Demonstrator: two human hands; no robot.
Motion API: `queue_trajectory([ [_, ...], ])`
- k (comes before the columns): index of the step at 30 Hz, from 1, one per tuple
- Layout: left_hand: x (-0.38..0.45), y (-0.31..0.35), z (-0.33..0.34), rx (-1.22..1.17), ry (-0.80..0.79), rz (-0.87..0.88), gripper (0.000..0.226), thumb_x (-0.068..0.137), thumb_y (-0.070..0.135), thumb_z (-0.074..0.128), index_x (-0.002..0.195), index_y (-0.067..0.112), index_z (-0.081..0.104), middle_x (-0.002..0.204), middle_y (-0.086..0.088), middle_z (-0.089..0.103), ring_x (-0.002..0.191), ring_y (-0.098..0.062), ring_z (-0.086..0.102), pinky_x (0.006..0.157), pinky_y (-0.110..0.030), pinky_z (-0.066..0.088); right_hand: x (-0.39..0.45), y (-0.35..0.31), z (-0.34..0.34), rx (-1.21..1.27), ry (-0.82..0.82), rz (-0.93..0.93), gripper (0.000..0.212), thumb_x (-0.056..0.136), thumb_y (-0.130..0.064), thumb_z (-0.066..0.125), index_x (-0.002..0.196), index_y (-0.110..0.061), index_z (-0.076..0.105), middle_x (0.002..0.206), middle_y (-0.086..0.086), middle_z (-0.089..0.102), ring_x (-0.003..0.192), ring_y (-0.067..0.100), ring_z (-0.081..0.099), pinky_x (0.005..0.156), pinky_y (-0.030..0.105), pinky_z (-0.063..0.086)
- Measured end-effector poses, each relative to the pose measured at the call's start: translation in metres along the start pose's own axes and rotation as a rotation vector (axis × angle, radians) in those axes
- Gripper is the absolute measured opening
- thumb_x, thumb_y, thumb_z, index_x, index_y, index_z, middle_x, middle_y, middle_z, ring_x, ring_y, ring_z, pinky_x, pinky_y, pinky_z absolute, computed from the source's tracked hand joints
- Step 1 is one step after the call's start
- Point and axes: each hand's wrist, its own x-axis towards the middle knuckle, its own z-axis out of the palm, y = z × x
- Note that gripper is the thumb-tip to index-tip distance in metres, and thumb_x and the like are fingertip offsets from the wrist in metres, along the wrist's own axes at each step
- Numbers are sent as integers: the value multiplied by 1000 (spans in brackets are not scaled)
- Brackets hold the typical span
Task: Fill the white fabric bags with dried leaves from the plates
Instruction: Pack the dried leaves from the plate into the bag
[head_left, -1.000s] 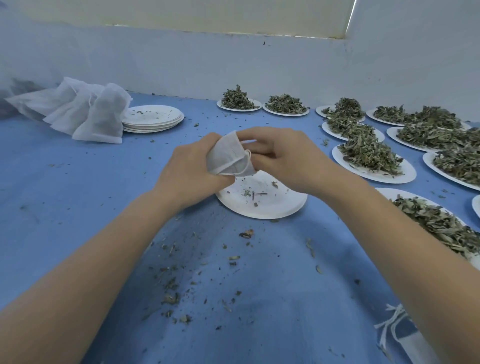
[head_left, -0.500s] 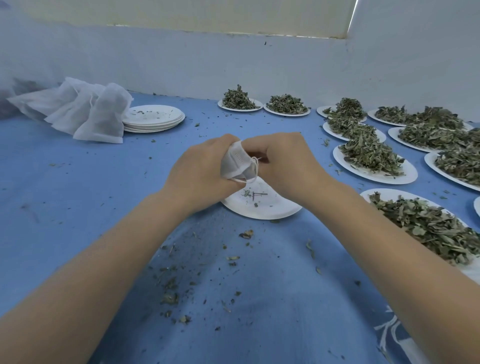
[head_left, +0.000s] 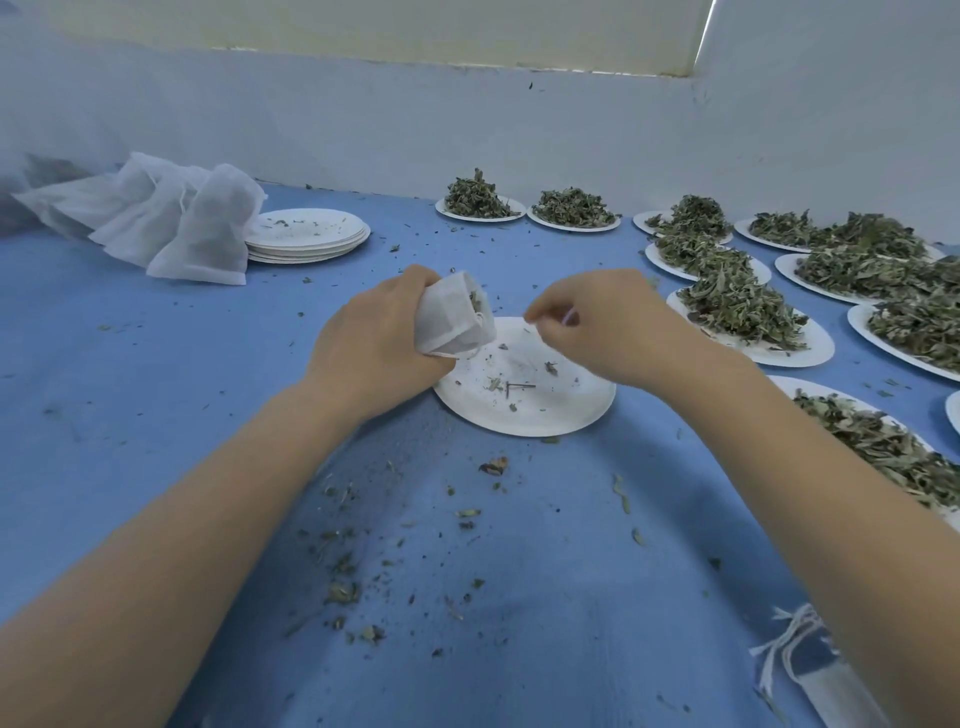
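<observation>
Both hands work over a nearly empty plate (head_left: 524, 410), a little apart
Left hand (head_left: 374, 343) grips the filled bag (head_left: 452, 319) with its mouth facing right; right hand (head_left: 602, 332) pinches what looks like the drawstring; pulling steadily while the bag stays upright should close it without spilling leaves

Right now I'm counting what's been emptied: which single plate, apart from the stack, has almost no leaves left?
The plate directly under both hands, nearest the person: only scattered crumbs and a twig remain. Every plate to its right carries a leaf heap.
</observation>
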Motion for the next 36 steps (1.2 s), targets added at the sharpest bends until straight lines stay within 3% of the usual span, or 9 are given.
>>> queue_trajectory([
  [6, -2, -4, 2, -29, 22, -19, 49, 72, 34, 69, 116, 24, 49, 94, 11, 45, 84, -14, 42, 70, -28, 33, 0, -5, 26, -193, -230, 116, 44, 98, -28, 40, 59, -10, 36, 67, 5, 32, 61, 21, 38, 49, 28, 24],
  [9, -2, -5, 2, -28, 31, -36, 49, 72, 32, 68, 117, 25, 49, 95, 11, 45, 84, -14, 42, 71, -28, 34, -3, -14, 33, -90, -219, -1, 39, 93, -35, 52, 67, -6, 57, 75, 10, 48, 70, 23, 51, 61, 32, 38],
  [12, -1, -7, 2, -32, 32, -33, 49, 72, 30, 69, 116, 24, 49, 96, 10, 47, 84, -14, 43, 71, -28, 34, -6, -23, 36, -25, -172, -106, 21, 87, -12, 57, 66, -10, 56, 68, 11, 48, 66, 23, 42, 56, 16, 33],
  [15, -2, -7, 3, -24, 27, -25, 49, 72, 31, 69, 116, 24, 49, 95, 10, 46, 84, -14, 42, 70, -28, 33, -7, -25, 39, 0, -155, -139, 29, 79, 3, 49, 58, -16, 42, 55, 3, 31, 56, 17, 20, 51, 23, 23],
  [17, -2, -6, 3, -21, 26, -16, 47, 73, 32, 69, 115, 24, 49, 93, 11, 46, 83, -14, 42, 69, -28, 32, -5, -21, 36, 80, -97, -118, 24, 86, -2, 53, 71, -14, 67, 61, -1, 52, 59, 17, 40, 58, 16, 35],
  [21, -2, 0, 1, -21, 5, -7, 47, 72, 31, 69, 115, 25, 50, 97, 6, 53, 84, -16, 45, 68, -28, 34, 4, -20, 12, 481, 302, -69, 12, 85, -11, 65, 88, -18, 74, 69, -22, 60, 64, -12, 54, 67, -1, 37],
  [26, -9, 14, -8, -194, 50, -33, 41, 68, 38, 65, 105, 29, 52, 87, 10, 56, 82, -16, 52, 63, -29, 39, -1, -33, 2, 537, 101, -163, 28, 81, -5, 67, 100, -23, 74, 87, -18, 67, 82, -9, 60, 80, 6, 46],
  [30, -19, 11, -15, -179, 70, -40, 40, 71, 30, 73, 104, 31, 50, 87, 13, 55, 83, -14, 52, 61, -27, 40, -14, -23, -7, 568, 220, -93, 19, 85, -21, 67, 100, -33, 68, 92, -17, 68, 89, -8, 59, 82, 9, 44],
  [36, -33, 7, -28, -182, 91, -149, 37, 73, 31, 69, 103, 31, 47, 88, 9, 53, 83, -17, 49, 65, -29, 36, -35, -3, 22, 76, -288, 333, 134, 43, -82, 68, 149, -23, 10, 148, 7, 27, 137, 29, 25, 109, 45, 27],
])
